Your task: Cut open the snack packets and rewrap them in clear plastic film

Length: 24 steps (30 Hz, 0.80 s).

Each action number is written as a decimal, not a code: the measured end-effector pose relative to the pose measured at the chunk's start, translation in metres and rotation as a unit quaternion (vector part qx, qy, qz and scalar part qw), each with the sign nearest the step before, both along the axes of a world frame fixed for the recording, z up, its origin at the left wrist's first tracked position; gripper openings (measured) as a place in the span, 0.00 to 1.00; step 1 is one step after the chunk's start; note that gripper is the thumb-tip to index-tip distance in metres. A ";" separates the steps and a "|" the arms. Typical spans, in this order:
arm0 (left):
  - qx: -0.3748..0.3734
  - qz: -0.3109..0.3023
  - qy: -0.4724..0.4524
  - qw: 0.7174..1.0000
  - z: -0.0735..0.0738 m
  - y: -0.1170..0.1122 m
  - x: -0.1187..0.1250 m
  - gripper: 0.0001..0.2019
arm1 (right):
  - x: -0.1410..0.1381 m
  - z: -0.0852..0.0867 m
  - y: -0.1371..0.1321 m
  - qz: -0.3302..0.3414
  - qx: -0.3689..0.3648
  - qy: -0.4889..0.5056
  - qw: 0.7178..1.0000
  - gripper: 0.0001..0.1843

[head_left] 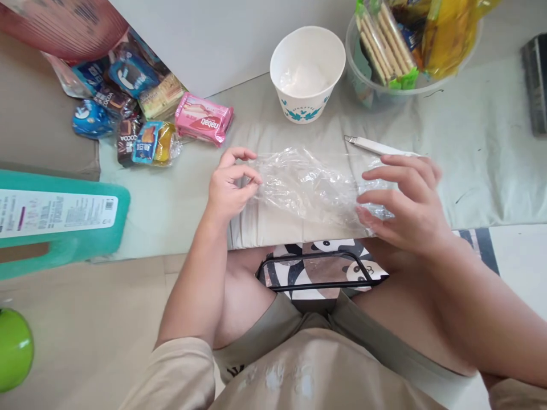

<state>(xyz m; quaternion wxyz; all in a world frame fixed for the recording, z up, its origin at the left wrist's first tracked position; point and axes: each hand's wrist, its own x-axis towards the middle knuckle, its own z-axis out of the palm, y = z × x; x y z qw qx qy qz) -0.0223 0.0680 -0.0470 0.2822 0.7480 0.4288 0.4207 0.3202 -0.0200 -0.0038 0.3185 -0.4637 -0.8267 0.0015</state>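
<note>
A crumpled clear plastic bag [307,185] lies stretched sideways over the front of the cloth-covered surface. At its left end, my left hand [231,185] is closed, with thumb and fingertips pinching the plastic's edge. My right hand [408,202] is at the other end, its fingers spread and slightly bent; the thumb and fingertips touch or hover at the plastic without a visible grip. Just beyond the right hand rests a white-handled cutter [376,147] with a metal tip. Behind the bag stands a white paper cup [305,105] with a teal leaf print and some clear plastic inside.
Several wrapped snacks, including a pink wafer pack [204,119], lie at the back left. A clear round tub [376,97] of packaged biscuits stands back right, near a dark object [536,85]. A teal container [85,230] is at left. Below, a black-rimmed panda-print item [320,273] sits between the legs.
</note>
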 end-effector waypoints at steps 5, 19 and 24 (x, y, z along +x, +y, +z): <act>-0.032 -0.002 0.023 0.999 0.016 -0.023 -0.003 0.08 | 0.000 0.009 -0.010 0.078 -0.047 -0.026 0.995 0.10; -0.096 -0.072 0.117 0.986 0.027 -0.035 -0.008 0.09 | 0.009 0.003 -0.005 0.025 -0.102 -0.102 0.989 0.03; -0.092 -0.082 0.133 0.983 0.030 -0.039 -0.010 0.08 | 0.005 0.007 -0.003 0.017 -0.124 -0.036 0.991 0.05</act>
